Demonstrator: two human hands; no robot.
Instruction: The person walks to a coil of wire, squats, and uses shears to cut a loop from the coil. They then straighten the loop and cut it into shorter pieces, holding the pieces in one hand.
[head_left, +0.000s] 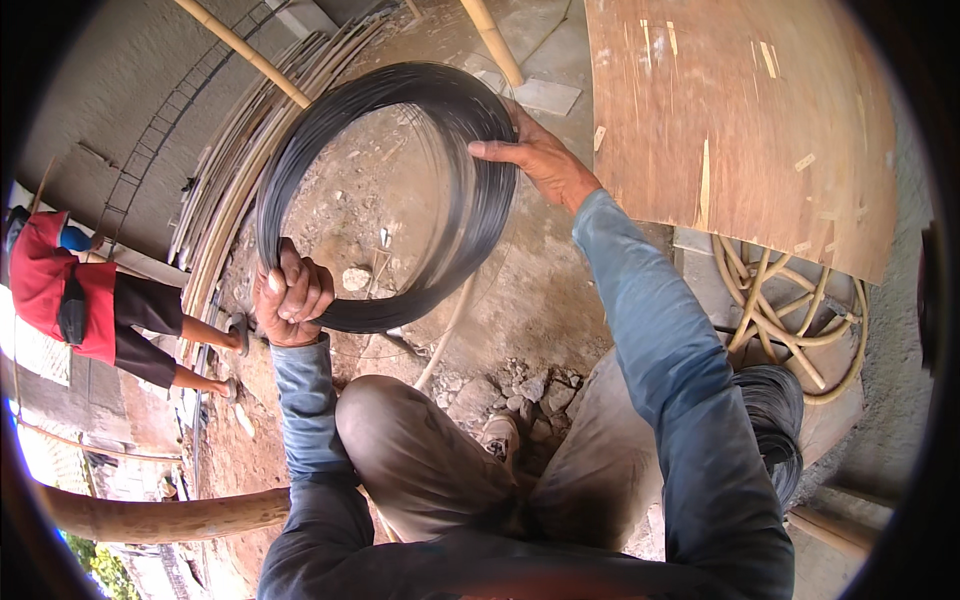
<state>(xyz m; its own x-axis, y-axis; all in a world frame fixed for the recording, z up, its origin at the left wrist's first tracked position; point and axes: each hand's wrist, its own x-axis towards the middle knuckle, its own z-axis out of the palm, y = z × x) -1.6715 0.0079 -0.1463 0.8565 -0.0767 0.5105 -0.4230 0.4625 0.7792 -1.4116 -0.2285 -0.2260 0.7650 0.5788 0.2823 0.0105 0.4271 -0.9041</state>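
A large coil of thin dark wire is held up in front of me between both hands, over the dirt floor. My left hand is closed in a fist around the coil's lower left side. At its upper right, my right hand grips the bundle, with the thumb laid across the near face and the other fingers mostly hidden behind. A few loose strands stand out from the coil. A second coil of dark wire lies beside my right arm, partly covered by the sleeve.
Broken stones lie by my shoe. Long wooden strips are stacked at the left, where a person in red stands bent. A plywood sheet, a tangled hose, a bamboo pole and a thick log are around me.
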